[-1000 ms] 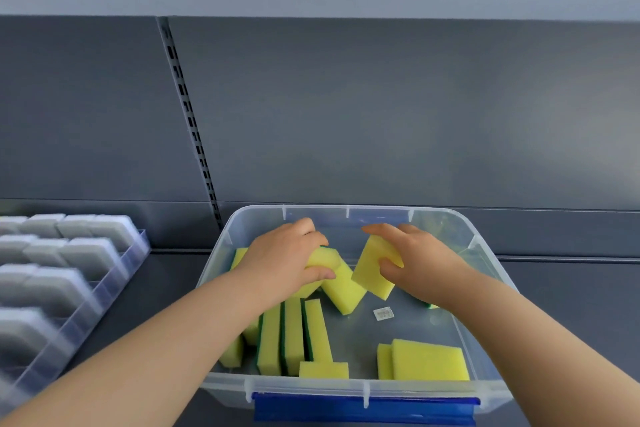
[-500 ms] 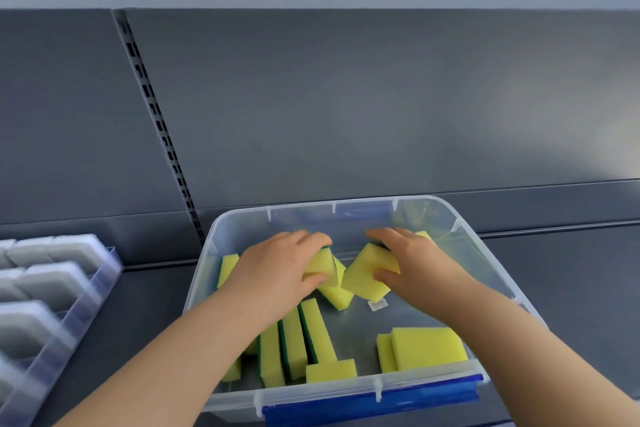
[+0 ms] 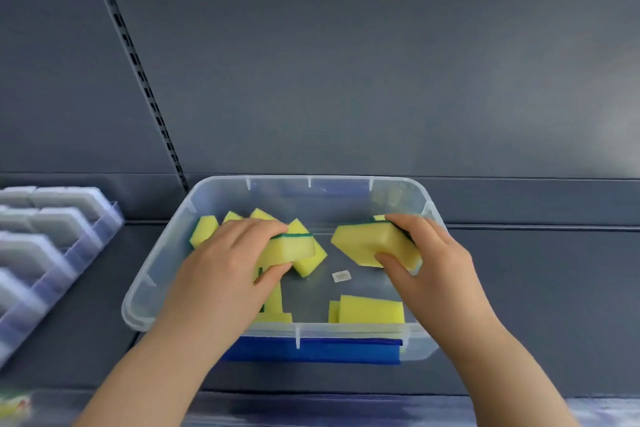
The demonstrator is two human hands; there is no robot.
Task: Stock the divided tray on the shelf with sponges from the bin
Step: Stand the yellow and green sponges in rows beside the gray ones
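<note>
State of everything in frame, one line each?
left hand: gripping left sponge
right hand: gripping right sponge
bin: open, loose sponges inside
divided tray: left of bin, visible slots hold pale pads

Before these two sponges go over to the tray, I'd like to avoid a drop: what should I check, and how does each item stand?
1. Left hand grips left sponge: ok.
2. Right hand grips right sponge: ok.
3. Held sponges above the bin rim: cannot tell.
4. Divided tray in view, to the left: ok.
5. Free tray slot: cannot tell; visible slots hold grey pads.
6. Spare sponges in bin: ok.
</note>
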